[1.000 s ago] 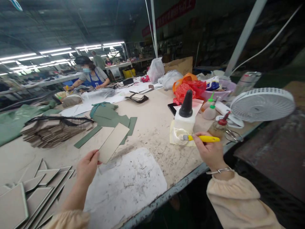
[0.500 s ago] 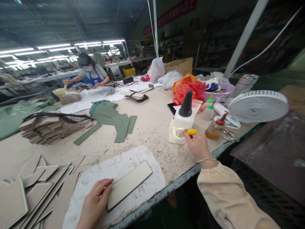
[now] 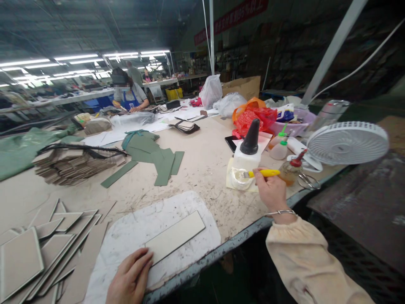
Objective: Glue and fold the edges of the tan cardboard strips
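L hand: our left hand (image 3: 131,278) lies flat at bottom edge of view, fingers stretched out, not clenched; fingertips press on near end of the cardboard strip (image 3: 175,236), nothing gripped.
Strip: pale grey-beige rectangle, lying flat & diagonal on the white work pad (image 3: 133,232), far end pointing up-right. Whole strip inside pad outline.
R hand: our right hand (image 3: 272,190) is closed around the yellow-handled brush (image 3: 264,173), thumb + fingers pinching the handle; bracelet on wrist, cream sleeve below.
Brush: held approx level, bristle end to the left, tip over the glue dish (image 3: 238,179). We can't tell if bristles touch the glue.
Glue dish: small clear round cup on a yellowish sheet, touching base of the big glue bottle (image 3: 248,152) w/ black cone nozzle.
Near R hand: small amber bottle (image 3: 289,171) w/ red cap just beside brush handle end; two small green-cap bottles behind it; white fan (image 3: 348,141) at table's right edge.
Left of pad: fanned-out pile of grey boards (image 3: 41,249), overlapping, near table corner.
Mid-table: green cut pieces (image 3: 155,154), well apart from pad; stack of brown card (image 3: 68,164) w/ black strap across it.
Table: beige worktop (image 3: 202,160), scuffed & glue-stained round the pad.
Far end: another person (image 3: 128,95) seated at same bench, hands down on their own work, well apart from us.
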